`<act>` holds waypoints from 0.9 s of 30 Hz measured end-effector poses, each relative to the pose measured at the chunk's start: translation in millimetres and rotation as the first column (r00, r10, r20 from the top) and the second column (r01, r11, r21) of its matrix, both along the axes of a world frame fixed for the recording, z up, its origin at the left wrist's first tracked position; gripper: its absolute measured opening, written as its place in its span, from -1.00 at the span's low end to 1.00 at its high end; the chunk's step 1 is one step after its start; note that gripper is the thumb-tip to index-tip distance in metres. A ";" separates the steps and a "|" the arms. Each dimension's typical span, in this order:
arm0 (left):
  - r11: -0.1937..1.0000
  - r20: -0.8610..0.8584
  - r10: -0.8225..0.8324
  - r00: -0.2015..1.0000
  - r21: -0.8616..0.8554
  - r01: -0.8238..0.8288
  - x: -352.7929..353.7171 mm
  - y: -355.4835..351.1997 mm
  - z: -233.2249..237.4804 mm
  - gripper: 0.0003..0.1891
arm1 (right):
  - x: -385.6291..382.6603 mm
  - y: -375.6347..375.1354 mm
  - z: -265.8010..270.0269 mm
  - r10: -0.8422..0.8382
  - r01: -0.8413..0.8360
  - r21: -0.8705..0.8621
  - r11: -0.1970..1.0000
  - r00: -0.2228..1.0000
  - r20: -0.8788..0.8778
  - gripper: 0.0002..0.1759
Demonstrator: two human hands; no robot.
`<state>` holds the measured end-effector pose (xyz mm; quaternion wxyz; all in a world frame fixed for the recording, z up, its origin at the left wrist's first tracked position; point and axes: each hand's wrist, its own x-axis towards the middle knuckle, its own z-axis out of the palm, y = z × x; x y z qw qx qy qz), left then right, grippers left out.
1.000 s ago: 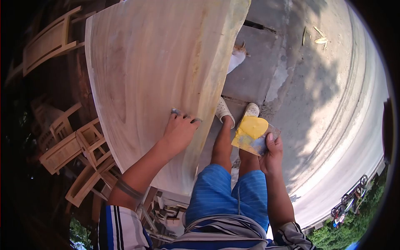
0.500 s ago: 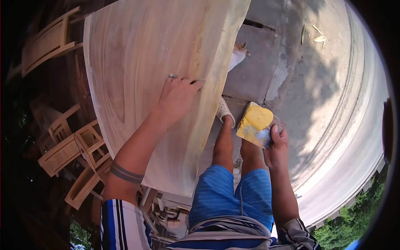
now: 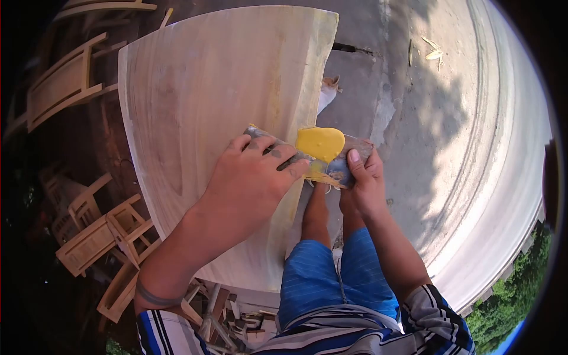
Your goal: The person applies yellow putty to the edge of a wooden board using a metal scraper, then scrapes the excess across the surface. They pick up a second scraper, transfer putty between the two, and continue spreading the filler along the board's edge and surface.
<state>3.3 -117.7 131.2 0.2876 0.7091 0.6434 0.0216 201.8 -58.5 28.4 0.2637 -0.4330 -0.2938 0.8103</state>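
Note:
My left hand (image 3: 245, 186) is closed on a wide, flat scraper (image 3: 255, 131), gripped from above over the wooden panel (image 3: 201, 83). The scraper's near edge lies against the side of a putty board (image 3: 359, 146), or very close to it; my fingers partly hide the spot. A thick yellow mound of putty (image 3: 320, 143) sits on that board, with thinner smears below it. Thumb on top, my right hand (image 3: 368, 180) pinches the board's right end beside the panel's edge. Pale wood grain and a faint yellowish streak run along the panel.
Wooden chairs (image 3: 89, 242) stand on the left, with another wooden frame (image 3: 65, 83) farther up. A small animal (image 3: 327, 93) is on the paving (image 3: 355, 77) past the panel's right edge. Timber scraps (image 3: 248, 325) lie below the panel.
My left hand has come off the panel's surface and moved right and down to the putty board with the scraper. My right hand has brought the board left, toward the panel's edge.

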 end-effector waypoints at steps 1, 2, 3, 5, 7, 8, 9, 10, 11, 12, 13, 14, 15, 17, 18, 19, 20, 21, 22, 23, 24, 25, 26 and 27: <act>1.000 -0.020 0.001 1.000 0.009 -0.001 -1.8 1.8 1.6 -0.62 | -6.8 2.0 0.7 0.008 -0.008 0.030 1.000 1.000 -0.013 -0.72; 1.000 -0.038 0.002 0.999 0.019 -0.001 -4.1 5.1 4.0 -0.62 | -14.1 5.9 0.0 0.016 -0.014 0.062 0.998 1.000 -0.026 -0.72; 1.000 -0.054 0.000 0.999 0.028 0.001 -6.1 9.3 5.7 -0.62 | -20.7 10.4 -1.8 0.020 -0.018 0.078 0.997 1.000 -0.023 -0.73; 0.998 -0.069 0.020 0.997 0.058 -0.015 -7.4 19.4 8.5 -0.62 | -31.0 21.1 -7.2 0.026 -0.025 0.108 0.994 1.000 -0.010 -0.73; 0.996 -0.095 0.041 0.995 0.082 -0.033 -10.5 31.1 4.4 -0.62 | -41.6 34.6 -10.0 0.086 -0.088 0.164 0.983 0.996 0.020 -0.74; 0.995 -0.118 0.047 0.992 0.096 -0.035 -12.8 38.8 -1.7 -0.62 | -48.3 42.2 -11.1 0.117 -0.121 0.193 0.974 0.993 0.031 -0.74; 0.993 -0.140 0.047 0.989 0.112 -0.031 -16.2 46.5 -7.8 -0.62 | -55.1 50.0 -11.5 0.107 -0.108 0.182 0.977 0.994 0.017 -0.74; 0.992 -0.133 0.057 0.990 0.121 -0.041 -19.7 53.1 -14.5 -0.62 | -61.2 58.2 -11.4 0.094 -0.094 0.171 0.981 0.996 0.007 -0.74; 0.990 -0.125 0.067 0.990 0.130 -0.050 -23.0 59.6 -22.0 -0.61 | -67.3 67.3 -12.6 0.082 -0.080 0.162 0.984 0.997 -0.003 -0.73; 0.987 -0.120 0.081 0.989 0.145 -0.063 -27.5 67.7 -29.6 -0.61 | -75.2 77.8 -20.7 0.062 -0.064 0.210 0.976 0.998 0.015 -0.73; 0.992 -0.106 0.074 0.992 0.105 -0.063 -32.9 75.1 -36.1 -0.59 | -83.7 87.4 -33.2 0.043 -0.050 0.255 0.966 0.999 0.031 -0.73; 0.997 -0.088 0.066 0.994 0.057 -0.061 -38.6 80.7 -42.0 -0.58 | -90.8 96.3 -42.6 0.023 -0.036 0.292 0.956 0.999 0.049 -0.72; 0.998 -0.073 0.060 0.996 0.008 -0.060 -45.7 87.8 -46.8 -0.57 | -97.0 110.2 -45.8 0.007 -0.021 0.290 0.957 0.999 0.049 -0.71; 0.960 0.075 0.272 0.959 -0.088 -0.266 -70.3 107.8 -60.4 -0.53 | -104.4 141.6 -53.2 -0.027 0.013 0.293 0.956 0.999 0.043 -0.70; 0.924 0.147 0.372 0.916 -0.151 -0.351 -82.7 118.2 -69.2 -0.51 | -101.4 149.9 -59.0 -0.052 0.033 0.290 0.956 0.997 0.059 -0.71; 0.912 0.129 0.410 0.903 -0.088 -0.401 -97.3 131.2 -81.4 -0.49 | -97.6 158.6 -65.6 -0.081 0.056 0.291 0.955 0.994 0.073 -0.72; 0.893 0.115 0.449 0.886 -0.023 -0.450 -110.0 144.8 -95.3 -0.47 | -92.7 166.9 -72.7 -0.107 0.077 0.293 0.953 0.990 0.089 -0.72; 0.897 0.091 0.439 0.894 0.002 -0.441 -117.7 155.9 -108.4 -0.47 | -82.5 170.5 -82.4 -0.086 0.052 0.284 0.957 0.990 0.109 -0.72; 0.901 0.067 0.431 0.900 0.025 -0.433 -124.0 165.3 -120.4 -0.47 | -68.7 169.5 -91.5 -0.063 0.025 0.276 0.961 0.989 0.130 -0.71; 0.904 0.045 0.423 0.905 0.047 -0.424 -129.0 173.3 -130.5 -0.46 | -55.0 167.5 -99.3 -0.041 -0.001 0.266 0.964 0.987 0.153 -0.69; 0.909 0.006 0.414 0.910 0.044 -0.414 -132.1 182.3 -136.8 -0.47 | -46.5 165.6 -99.4 -0.036 0.016 0.185 0.983 0.994 0.107 -0.69; 0.914 -0.033 0.404 0.914 0.040 -0.403 -133.4 191.0 -141.1 -0.48 | -36.4 163.6 -101.8 -0.045 0.024 0.163 0.986 0.991 0.128 -0.69; 0.920 -0.073 0.392 0.917 0.033 -0.391 -133.9 195.5 -144.6 -0.49 | -25.7 160.8 -105.5 -0.054 0.034 0.138 0.990 0.988 0.148 -0.70; 0.934 -0.148 0.347 0.926 0.138 -0.328 -131.8 190.1 -155.3 -0.50 | -17.4 157.1 -107.4 -0.062 0.044 0.109 0.993 0.984 0.168 -0.70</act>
